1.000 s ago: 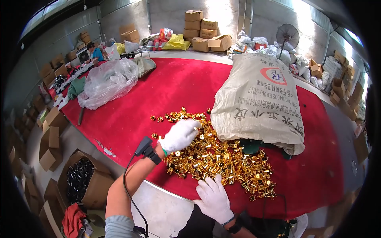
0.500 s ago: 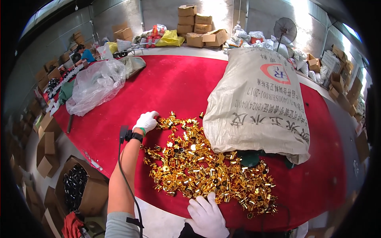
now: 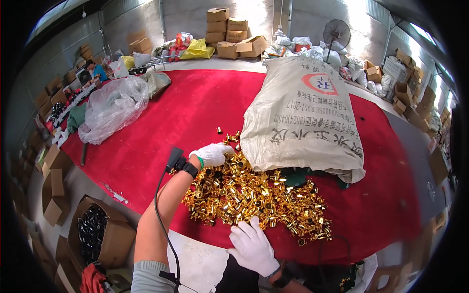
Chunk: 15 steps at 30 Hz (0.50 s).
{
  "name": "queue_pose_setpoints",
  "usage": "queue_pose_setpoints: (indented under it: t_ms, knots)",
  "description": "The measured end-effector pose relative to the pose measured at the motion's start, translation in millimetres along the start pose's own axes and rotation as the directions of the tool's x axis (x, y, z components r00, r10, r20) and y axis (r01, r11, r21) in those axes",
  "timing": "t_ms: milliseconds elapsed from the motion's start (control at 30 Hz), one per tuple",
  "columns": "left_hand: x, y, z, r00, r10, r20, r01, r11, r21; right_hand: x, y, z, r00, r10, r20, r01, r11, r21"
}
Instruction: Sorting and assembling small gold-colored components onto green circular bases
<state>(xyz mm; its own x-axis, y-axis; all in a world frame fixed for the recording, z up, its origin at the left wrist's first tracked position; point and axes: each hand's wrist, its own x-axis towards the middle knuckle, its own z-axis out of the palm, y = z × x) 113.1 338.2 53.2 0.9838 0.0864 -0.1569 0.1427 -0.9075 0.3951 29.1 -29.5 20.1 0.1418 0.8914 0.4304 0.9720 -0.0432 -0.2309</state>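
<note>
A heap of small shiny gold metal-looking pieces (image 3: 259, 198), some with dark round ends, spreads over a red-covered table (image 3: 205, 102). My left hand (image 3: 213, 154), in a white knit glove, lies against the heap's far left edge. Its fingers reach toward the right over the pieces, tips partly hidden, and nothing shows held. At the heap's near edge rests my right hand (image 3: 254, 247), also gloved in white, fingers stretched out and touching the pieces. A large pale woven sack (image 3: 303, 117) with printing lies just beyond the heap. Dark green material (image 3: 294, 177) shows under its near end.
Clear plastic sheeting (image 3: 115, 105) lies at the table's far left. A carton of black parts (image 3: 115, 244) stands on the floor at left. Stacked boxes (image 3: 216, 27), bags and a fan (image 3: 336, 33) line the far wall. Another person (image 3: 99, 72) sits at far left.
My left hand has moved right and nearer, and the far left pieces are pushed in toward the heap. My right hand stays at the near edge. The view has shifted slightly.
</note>
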Motion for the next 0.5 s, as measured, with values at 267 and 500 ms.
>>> queue_pose_setpoints:
  t_ms: [267, 500]
  knots:
    - [-37, 74, -10, 0.957, 0.283, -0.064, -0.287, 0.955, -0.075, -1, 0, -1, 1.0, -0.007, 0.014, 0.007, 0.999, 0.034]
    - [-8, 58, -41, 0.936, 0.072, -0.344, -0.075, 0.997, 0.004, 1, 8, -7, 1.0, 0.001, 0.028, -0.002, 1.0, 0.032]
